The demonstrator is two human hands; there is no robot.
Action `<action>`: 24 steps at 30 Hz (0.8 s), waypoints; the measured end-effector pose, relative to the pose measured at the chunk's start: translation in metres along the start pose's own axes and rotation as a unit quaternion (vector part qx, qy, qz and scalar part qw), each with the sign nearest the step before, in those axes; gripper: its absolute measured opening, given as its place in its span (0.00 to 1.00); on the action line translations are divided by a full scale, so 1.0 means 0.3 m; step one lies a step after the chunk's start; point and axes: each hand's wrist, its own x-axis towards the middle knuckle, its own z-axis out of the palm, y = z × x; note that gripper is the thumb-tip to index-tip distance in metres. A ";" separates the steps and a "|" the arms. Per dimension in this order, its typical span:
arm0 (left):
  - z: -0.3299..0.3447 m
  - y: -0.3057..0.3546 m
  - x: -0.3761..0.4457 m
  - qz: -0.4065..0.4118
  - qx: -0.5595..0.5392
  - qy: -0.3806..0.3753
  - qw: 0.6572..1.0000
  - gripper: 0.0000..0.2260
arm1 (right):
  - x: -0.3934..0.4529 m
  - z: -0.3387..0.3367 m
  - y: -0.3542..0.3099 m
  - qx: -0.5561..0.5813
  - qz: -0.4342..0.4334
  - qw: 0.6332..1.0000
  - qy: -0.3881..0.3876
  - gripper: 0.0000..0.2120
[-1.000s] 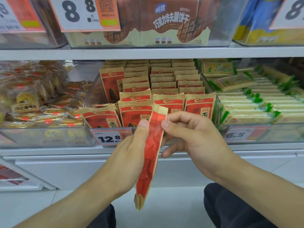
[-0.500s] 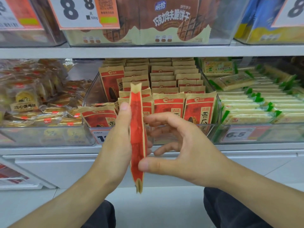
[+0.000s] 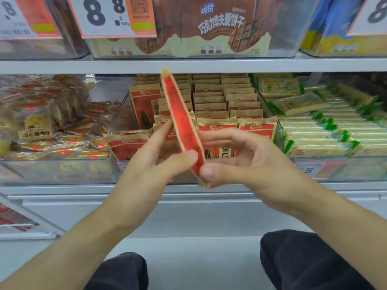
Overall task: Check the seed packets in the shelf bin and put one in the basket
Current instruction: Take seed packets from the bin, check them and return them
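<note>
Currently I see both hands pinching a flat, glossy red seed packet (image 3: 182, 124) edge-on: left hand (image 3: 155, 162), right hand (image 3: 240, 164), low end.

The seed bin (image 3: 117, 114) is open on top, though the upper shelf (image 3: 272, 64) seemingly hangs close above; packed packets (image 3: 217, 130) fill it.

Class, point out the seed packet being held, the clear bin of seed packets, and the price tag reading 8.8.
seed packet (image 3: 181, 120): head view, red side.
bin (image 3: 122, 114): head view, clear left wall.
price tag (image 3: 104, 13): head view, white part.
</note>
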 end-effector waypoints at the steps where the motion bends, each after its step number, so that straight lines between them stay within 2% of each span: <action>1: -0.003 -0.001 -0.003 0.004 0.010 -0.016 1.000 0.29 | 0.006 -0.015 -0.004 0.014 -0.005 1.000 0.003 0.26; 4: 0.004 0.000 -0.006 0.005 0.024 -0.018 1.000 0.34 | 0.008 -0.045 -0.011 0.019 -0.013 1.000 -0.012 0.23; 11: -0.010 -0.019 0.003 0.011 0.013 -0.047 0.999 0.38 | 0.004 -0.058 -0.001 -0.009 -0.018 1.000 -0.015 0.25; 16: -0.010 -0.016 0.002 0.018 0.010 -0.063 0.998 0.31 | 0.006 -0.061 -0.001 -0.041 -0.008 0.999 0.006 0.26; 21: 0.007 -0.015 -0.007 -0.022 -0.049 -0.054 0.997 0.15 | 0.000 -0.030 -0.002 -0.221 -0.015 0.973 0.065 0.41; 24: 0.022 -0.023 -0.006 -0.058 -0.039 -0.029 0.997 0.17 | -0.004 -0.013 -0.001 -0.247 0.016 0.968 0.047 0.43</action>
